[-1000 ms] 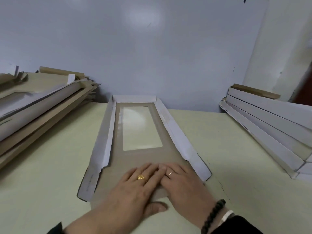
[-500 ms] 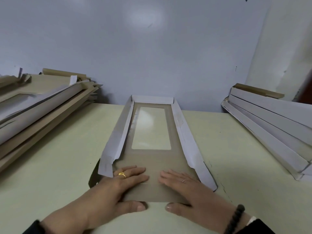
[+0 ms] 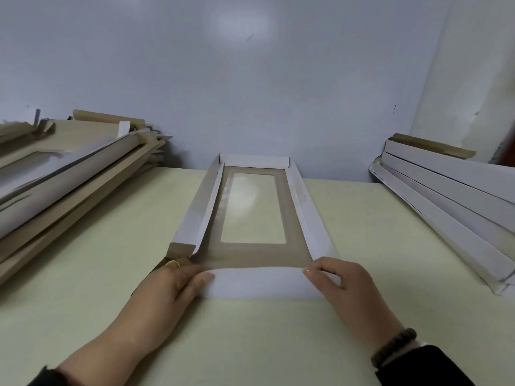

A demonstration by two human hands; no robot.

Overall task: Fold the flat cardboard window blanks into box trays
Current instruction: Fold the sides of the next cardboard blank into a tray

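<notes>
At the middle of the pale green bench (image 3: 278,344), a long cardboard window blank (image 3: 250,253) lies lengthwise, running from the person toward the grey wall (image 3: 250,79), its far end flap (image 3: 254,161) standing upright just beside that wall. Its brown inner face is up, with a clear film window (image 3: 253,208) set in the far half. Both long side flaps are raised: the left side flap (image 3: 196,213) leans inward over the panel's edge, the right side flap (image 3: 309,215) tilts outward. The near end flap (image 3: 262,282), white face showing, is lifted off the bench and curls back over the panel. The left hand (image 3: 178,285) holds that flap's left corner, thumb lying on the white face and fingers tucked behind at the corner; its grip is closed on the card, and a gold ring (image 3: 172,263) shows on one finger. The right hand (image 3: 342,282) pinches the flap's right corner, fingers curled over the top edge, with a dark bead bracelet (image 3: 395,346) at the wrist. On the far left, a slanting stack of flat blanks (image 3: 69,179) overhangs the bench edge; on the right, a leaning row of folded white trays (image 3: 451,210) rests against the wall corner. Open strips of bench lie between the blank and each stack, and a wide bare stretch lies between the near flap and the person.
</notes>
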